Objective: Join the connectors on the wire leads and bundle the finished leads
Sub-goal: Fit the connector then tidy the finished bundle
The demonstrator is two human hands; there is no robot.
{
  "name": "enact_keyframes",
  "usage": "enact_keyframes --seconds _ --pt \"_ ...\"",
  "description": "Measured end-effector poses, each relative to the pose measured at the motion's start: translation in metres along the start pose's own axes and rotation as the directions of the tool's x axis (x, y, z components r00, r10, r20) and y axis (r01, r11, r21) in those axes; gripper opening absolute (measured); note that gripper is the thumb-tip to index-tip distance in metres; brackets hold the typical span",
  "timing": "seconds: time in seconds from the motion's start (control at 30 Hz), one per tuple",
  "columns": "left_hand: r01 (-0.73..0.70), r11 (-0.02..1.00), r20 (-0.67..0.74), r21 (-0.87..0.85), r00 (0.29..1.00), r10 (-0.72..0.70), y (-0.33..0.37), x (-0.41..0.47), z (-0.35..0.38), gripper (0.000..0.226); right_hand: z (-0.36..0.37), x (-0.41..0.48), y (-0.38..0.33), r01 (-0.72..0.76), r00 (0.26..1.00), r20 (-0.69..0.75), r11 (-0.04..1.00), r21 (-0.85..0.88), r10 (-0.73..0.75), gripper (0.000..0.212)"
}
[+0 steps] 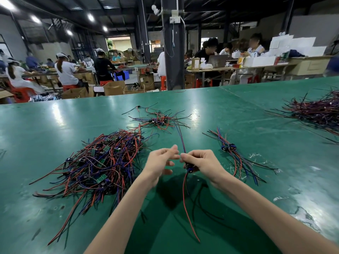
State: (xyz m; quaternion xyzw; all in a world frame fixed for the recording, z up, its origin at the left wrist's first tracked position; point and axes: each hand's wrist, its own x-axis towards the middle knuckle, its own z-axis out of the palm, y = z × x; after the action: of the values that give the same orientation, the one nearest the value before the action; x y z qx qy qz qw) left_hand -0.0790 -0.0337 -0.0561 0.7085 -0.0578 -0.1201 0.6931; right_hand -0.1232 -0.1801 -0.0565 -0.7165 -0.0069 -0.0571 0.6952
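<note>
One wire lead (184,182) (blue connector (189,169)) pinched in right hand (202,162); left hand (161,160) loosely spread.

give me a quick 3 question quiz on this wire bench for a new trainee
1. True or false: the right hand grips a wire lead.
2. Pick one: the pile of wires with little green boards in it lies A) left of both hands, B) right of both hands, C) under the forearms.
3. Fill the gap: the small bundle lies on the table to the ___ of the right hand.

Key: 1 true; 2 A; 3 right.
</note>
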Motion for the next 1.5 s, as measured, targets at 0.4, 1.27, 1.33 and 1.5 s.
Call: enact_keyframes --seconds 0.4,1.27,1.33,1.5 --pt "-0.129 0.977 0.351 0.169 0.934 0.062 -0.007 -0.017 0.018 0.018 -0.008 0.009 0.004 0.063 0.984 -0.168 0.998 -0.005 -0.063 0.024" --pt "0.1 0.989 0.183 -0.107 0.98 -0.08 -0.001 -0.012 0.017 0.01 -0.007 0.008 0.003 -0.002 0.986 -0.164 0.996 0.093 0.017 0.019" --pt "0.092 0.986 0.113 -0.141 0.991 -0.077 0.001 -0.011 0.014 0.009 -0.004 0.006 0.001 -0.047 0.989 -0.138 0.998 0.036 0.052 0.021" --pt "0.088 0.983 0.026 -0.161 0.996 -0.085 0.002 -0.009 0.01 0.01 0.005 -0.001 0.001 -0.121 0.992 -0.017 0.99 0.068 0.122 0.024"
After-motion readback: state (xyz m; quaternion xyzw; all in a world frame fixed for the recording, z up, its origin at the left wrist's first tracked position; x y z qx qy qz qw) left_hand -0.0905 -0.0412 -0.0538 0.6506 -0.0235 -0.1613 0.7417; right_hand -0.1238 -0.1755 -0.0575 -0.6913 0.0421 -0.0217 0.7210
